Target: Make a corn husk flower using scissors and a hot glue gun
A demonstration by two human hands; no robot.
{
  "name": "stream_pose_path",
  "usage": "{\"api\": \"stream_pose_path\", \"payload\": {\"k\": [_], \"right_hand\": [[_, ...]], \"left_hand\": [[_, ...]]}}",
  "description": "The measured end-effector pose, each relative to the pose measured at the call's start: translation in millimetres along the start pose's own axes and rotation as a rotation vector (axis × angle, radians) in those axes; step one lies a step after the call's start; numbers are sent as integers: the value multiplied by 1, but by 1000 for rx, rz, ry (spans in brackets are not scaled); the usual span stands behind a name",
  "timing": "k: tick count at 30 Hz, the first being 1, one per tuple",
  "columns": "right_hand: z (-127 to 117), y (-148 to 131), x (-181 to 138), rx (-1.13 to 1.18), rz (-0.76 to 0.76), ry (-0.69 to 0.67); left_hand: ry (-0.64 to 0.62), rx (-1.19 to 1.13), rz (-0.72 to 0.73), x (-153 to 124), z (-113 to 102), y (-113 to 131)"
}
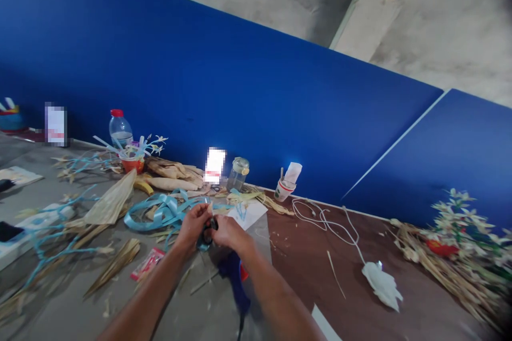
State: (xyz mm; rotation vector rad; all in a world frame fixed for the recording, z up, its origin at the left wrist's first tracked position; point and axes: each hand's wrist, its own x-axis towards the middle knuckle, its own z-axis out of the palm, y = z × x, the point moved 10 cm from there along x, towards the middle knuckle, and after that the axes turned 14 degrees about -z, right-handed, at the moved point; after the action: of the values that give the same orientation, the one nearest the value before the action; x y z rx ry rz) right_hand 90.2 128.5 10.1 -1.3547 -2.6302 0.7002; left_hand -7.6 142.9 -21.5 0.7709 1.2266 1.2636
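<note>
My left hand (192, 224) and my right hand (226, 232) meet over the table, fingers closed around a small dark object (212, 225) and a strip of light blue ribbon (164, 212). What the dark object is I cannot make out. The ribbon lies in loose loops just left of my hands. A white sheet of paper (248, 214) lies just beyond my right hand. Below my right forearm sits a blue and red tool (236, 277), partly hidden.
Dried husks (110, 203) and blue stems litter the left side. A water bottle (120, 129), a red cup (133, 162), a glass jar (238, 173) and a paper cup (285, 189) stand along the blue wall. A white cord (324, 221) and a husk bouquet (452, 245) lie right.
</note>
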Motion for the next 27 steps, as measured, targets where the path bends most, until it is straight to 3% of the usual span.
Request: {"api": "stream_pose_path", "payload": {"k": [2,7,10,13,16,18,19,22,27], "right_hand": [[1,-5,-1,25,-29,-36],[0,-11,-3,-196,-29,68],[6,-16,-5,-239,-35,63],[-10,-13,-6,-207,-24,139],[-44,3,-10,86,15,430],[-50,12,-5,198,7,491],[-49,18,-3,368,-10,546],[-28,35,7,958,-8,670],[5,47,16,1271,89,655]], "left_hand": [[20,18,8,1,-1,1],[68,9,5,4,-7,0],[66,6,14,4,-8,2],[55,7,39,1,-7,6],[43,-12,49,-2,-3,9],[32,-11,58,-4,1,11],[19,-6,62,-5,3,12],[-54,19,56,-8,12,13],[-137,69,51,-10,21,12]]}}
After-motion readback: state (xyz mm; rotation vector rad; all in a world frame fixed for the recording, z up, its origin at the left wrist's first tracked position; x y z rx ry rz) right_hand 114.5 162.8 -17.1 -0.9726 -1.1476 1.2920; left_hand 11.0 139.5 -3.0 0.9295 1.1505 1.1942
